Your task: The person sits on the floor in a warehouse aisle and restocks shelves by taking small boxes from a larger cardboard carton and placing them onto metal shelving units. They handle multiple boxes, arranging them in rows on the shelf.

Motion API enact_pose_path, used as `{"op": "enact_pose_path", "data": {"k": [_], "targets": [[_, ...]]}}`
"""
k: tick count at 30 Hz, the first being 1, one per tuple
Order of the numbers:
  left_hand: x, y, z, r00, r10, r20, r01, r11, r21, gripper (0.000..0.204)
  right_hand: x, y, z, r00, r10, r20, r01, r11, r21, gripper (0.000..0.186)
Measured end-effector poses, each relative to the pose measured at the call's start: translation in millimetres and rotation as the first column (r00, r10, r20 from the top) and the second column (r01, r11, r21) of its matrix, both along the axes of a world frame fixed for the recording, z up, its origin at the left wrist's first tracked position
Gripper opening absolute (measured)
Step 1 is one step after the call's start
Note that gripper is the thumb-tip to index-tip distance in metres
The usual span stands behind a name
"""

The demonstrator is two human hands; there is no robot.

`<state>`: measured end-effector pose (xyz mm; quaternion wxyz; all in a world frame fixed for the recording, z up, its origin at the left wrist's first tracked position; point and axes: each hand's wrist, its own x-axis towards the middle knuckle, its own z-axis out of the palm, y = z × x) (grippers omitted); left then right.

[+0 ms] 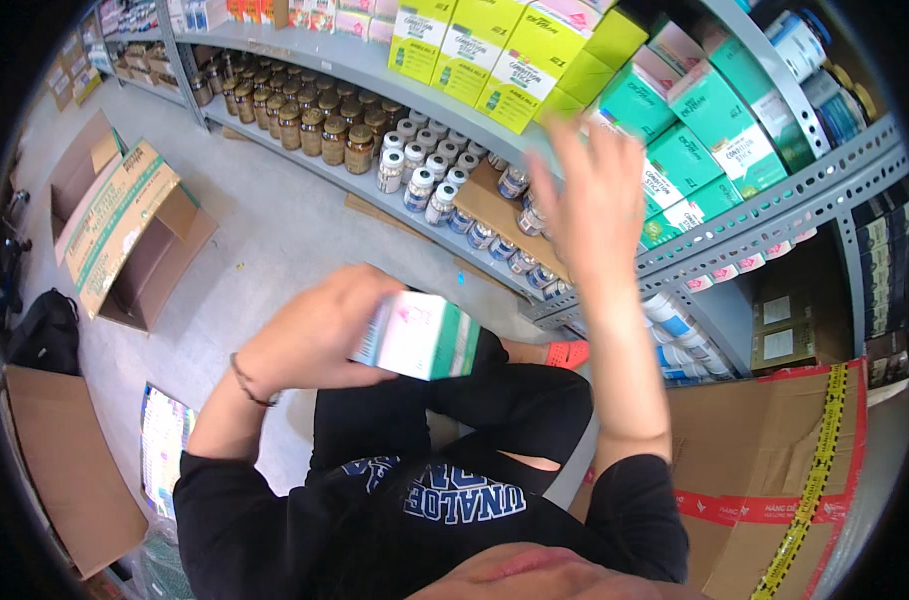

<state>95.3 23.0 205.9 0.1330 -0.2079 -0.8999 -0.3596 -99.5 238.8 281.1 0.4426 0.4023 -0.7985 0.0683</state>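
Observation:
In my left hand [319, 325], held above my lap, is a small white, pink and green carton [424, 335], its top turned up toward me. My fingers wrap its left side, so part of it is hidden. My right hand [594, 195] is raised at the shelf, somewhat blurred, with its fingers apart and nothing seen in them. Just beyond and beside it stand yellow-green cartons [464, 50] and stacked teal-green cartons [719, 120] on the grey metal shelf [354, 55]. Whether the fingers touch any of these cartons, I cannot tell.
Brown jars [304, 125] and white bottles [414, 185] fill the lower shelf. An open cardboard box [124, 235] lies on the floor at left, with a black bag [54, 335] near it. Taped cardboard [744, 460] stands close on my right; another carton [69, 470] is at lower left.

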Motion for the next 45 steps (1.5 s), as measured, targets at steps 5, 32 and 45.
{"op": "enact_pose_path", "data": {"k": [5,32,45], "targets": [[-6,14,-17,0.991,-0.134,0.012,0.134,0.991,-0.005,0.057,-76,-3,79,0.812,-0.523,-0.26,0.584,0.72,0.374,0.045],[-4,-10,-42,0.983,-0.129,0.127,0.117,0.988,0.098,0.072,-135,-3,73,0.697,-0.487,-0.526,0.711,0.562,0.423,0.024],[-11,-3,-35,0.98,-0.125,0.152,0.116,0.991,0.07,0.074,-82,5,36,0.848,-0.406,-0.341,0.491,0.358,0.794,0.018]]}}
